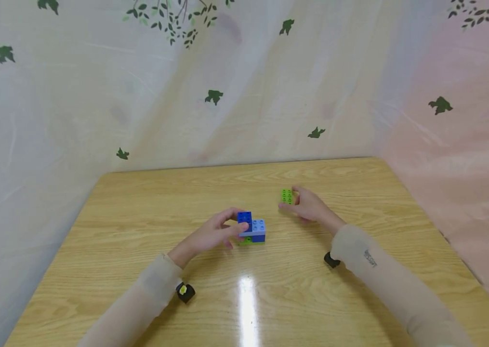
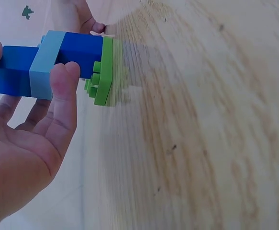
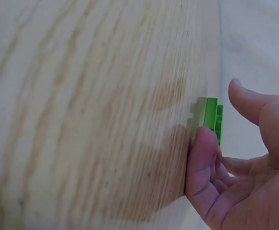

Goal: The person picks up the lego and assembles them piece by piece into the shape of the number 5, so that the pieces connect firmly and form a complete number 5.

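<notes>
A stack of toy building bricks (image 1: 258,226) stands on the wooden table, with a green plate (image 2: 104,79) at its base. Above that come a dark blue brick (image 2: 82,52), a light blue plate (image 2: 48,57) and another dark blue brick (image 1: 244,218) on top. My left hand (image 1: 211,235) holds the stack by its top brick, thumb in front and fingers behind. Farther back to the right, a flat green brick (image 1: 286,196) lies on the table, studs up. My right hand (image 1: 309,206) reaches around it; in the right wrist view, the thumb (image 3: 247,98) stands apart from it.
The wooden table (image 1: 162,193) ends at a pale fabric backdrop (image 1: 244,96) printed with leaves, which also hangs along the right side. Black wrist devices (image 1: 185,292) sit under both cuffs. Light glares off the front of the tabletop.
</notes>
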Action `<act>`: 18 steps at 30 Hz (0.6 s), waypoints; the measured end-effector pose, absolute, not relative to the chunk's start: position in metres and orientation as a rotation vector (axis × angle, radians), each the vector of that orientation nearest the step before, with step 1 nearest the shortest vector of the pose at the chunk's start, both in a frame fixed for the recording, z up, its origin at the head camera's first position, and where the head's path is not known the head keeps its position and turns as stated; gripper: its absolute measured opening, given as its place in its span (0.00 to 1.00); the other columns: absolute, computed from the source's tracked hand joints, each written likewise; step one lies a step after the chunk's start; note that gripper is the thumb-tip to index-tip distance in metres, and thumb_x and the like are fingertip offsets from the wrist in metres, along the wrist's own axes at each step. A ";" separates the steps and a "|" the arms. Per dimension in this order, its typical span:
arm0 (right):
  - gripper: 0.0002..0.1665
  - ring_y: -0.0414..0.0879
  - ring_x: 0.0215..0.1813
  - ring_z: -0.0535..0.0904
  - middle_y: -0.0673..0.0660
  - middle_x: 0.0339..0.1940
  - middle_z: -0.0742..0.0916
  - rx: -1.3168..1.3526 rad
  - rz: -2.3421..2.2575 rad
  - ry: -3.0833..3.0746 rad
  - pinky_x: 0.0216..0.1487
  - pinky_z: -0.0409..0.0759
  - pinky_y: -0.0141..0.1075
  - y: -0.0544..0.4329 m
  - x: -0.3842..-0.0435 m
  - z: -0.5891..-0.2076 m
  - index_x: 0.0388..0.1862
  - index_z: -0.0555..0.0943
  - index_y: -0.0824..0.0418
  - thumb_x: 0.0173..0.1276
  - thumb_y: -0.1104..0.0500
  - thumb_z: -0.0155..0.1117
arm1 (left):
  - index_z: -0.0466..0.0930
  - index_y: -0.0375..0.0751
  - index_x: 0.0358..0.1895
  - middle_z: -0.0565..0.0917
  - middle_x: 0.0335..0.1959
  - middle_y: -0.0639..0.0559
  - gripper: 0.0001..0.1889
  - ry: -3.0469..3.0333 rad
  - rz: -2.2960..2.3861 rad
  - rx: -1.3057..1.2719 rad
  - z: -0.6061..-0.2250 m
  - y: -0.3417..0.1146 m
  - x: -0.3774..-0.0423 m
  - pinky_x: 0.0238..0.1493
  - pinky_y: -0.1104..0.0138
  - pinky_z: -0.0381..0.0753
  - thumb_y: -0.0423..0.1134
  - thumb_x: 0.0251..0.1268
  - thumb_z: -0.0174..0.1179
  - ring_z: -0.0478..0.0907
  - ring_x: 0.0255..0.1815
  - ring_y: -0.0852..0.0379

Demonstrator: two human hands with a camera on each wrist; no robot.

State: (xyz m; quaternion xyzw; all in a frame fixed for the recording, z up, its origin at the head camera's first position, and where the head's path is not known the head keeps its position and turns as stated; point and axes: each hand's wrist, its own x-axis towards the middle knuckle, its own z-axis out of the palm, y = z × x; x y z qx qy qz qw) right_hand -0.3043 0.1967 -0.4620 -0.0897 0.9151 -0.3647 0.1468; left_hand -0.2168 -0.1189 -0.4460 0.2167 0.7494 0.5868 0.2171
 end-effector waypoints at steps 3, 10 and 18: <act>0.58 0.43 0.17 0.73 0.59 0.38 0.80 -0.280 -1.000 2.649 0.19 0.74 0.35 0.195 -0.305 -0.462 0.81 0.53 0.66 0.68 0.35 0.67 | 0.70 0.49 0.68 0.74 0.60 0.41 0.24 2.074 1.626 0.579 -0.447 -0.119 -0.217 0.39 0.50 0.86 0.52 0.75 0.59 0.85 0.49 0.40; 0.57 0.44 0.16 0.74 0.59 0.36 0.81 -0.305 -0.954 2.703 0.18 0.74 0.36 0.194 -0.304 -0.463 0.80 0.55 0.67 0.69 0.35 0.67 | 0.66 0.49 0.74 0.81 0.57 0.39 0.32 2.038 1.577 0.487 -0.445 -0.120 -0.217 0.39 0.51 0.87 0.58 0.73 0.59 0.85 0.49 0.38; 0.51 0.45 0.17 0.76 0.60 0.40 0.80 -0.341 -0.937 2.731 0.17 0.73 0.34 0.192 -0.304 -0.462 0.79 0.59 0.66 0.70 0.39 0.67 | 0.63 0.51 0.76 0.85 0.51 0.39 0.34 2.067 1.537 0.477 -0.444 -0.121 -0.218 0.33 0.54 0.87 0.60 0.73 0.58 0.84 0.40 0.39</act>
